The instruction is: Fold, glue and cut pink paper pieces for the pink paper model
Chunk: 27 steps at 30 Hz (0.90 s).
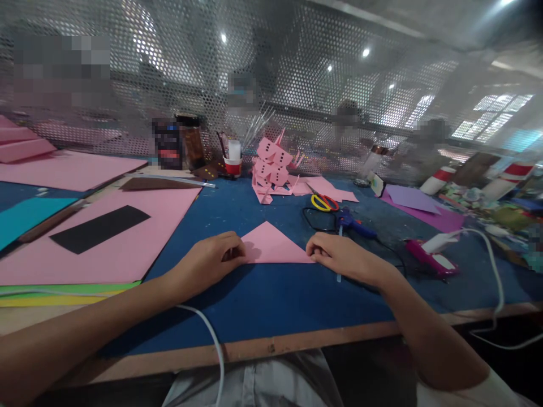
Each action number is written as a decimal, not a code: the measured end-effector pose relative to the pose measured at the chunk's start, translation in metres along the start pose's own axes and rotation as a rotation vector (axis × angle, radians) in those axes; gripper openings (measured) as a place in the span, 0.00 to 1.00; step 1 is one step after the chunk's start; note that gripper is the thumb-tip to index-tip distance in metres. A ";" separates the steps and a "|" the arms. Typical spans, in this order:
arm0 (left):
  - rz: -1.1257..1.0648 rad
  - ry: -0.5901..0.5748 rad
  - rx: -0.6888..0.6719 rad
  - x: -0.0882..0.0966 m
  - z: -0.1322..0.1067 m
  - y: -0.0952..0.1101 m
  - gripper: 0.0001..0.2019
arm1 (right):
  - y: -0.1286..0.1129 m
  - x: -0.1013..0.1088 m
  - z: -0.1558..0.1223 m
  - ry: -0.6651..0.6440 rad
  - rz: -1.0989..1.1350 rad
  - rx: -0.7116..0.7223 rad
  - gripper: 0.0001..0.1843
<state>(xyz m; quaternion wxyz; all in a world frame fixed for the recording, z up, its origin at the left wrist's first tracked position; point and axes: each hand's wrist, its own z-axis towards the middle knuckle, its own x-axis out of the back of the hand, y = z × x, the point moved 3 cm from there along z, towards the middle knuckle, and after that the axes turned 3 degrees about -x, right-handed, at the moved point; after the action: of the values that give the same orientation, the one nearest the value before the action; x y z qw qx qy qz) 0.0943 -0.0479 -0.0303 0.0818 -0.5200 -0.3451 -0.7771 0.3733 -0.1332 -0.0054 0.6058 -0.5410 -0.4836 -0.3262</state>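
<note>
A pink paper folded into a triangle (271, 244) lies flat on the blue table mat (271, 299), its point facing away from me. My left hand (212, 260) presses on the triangle's left corner with curled fingers. Pinching the right corner between its fingertips is my right hand (343, 254). Both hands rest on the mat at the fold's base edge.
A big pink sheet (127, 237) with a black strip (99, 228) lies at left. Folded pink pieces (271, 167) are stacked at the back. Yellow-red scissors (324, 202), a blue glue gun (354, 223) and a pink glue gun (428, 254) lie right. A white cable (212, 339) crosses the front edge.
</note>
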 end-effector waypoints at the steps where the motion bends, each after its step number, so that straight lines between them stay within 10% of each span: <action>1: -0.022 -0.002 -0.019 0.000 0.000 0.001 0.09 | 0.000 0.000 0.000 0.000 -0.002 0.003 0.08; 27: 0.140 -0.044 -0.237 -0.006 -0.005 0.003 0.16 | -0.024 -0.009 0.003 0.074 0.039 0.076 0.07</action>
<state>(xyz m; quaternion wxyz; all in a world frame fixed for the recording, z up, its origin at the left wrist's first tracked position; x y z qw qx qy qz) 0.0948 -0.0547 -0.0353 0.0662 -0.5657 -0.2157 -0.7932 0.3476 -0.1362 -0.0057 0.6497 -0.5144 -0.4623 -0.3155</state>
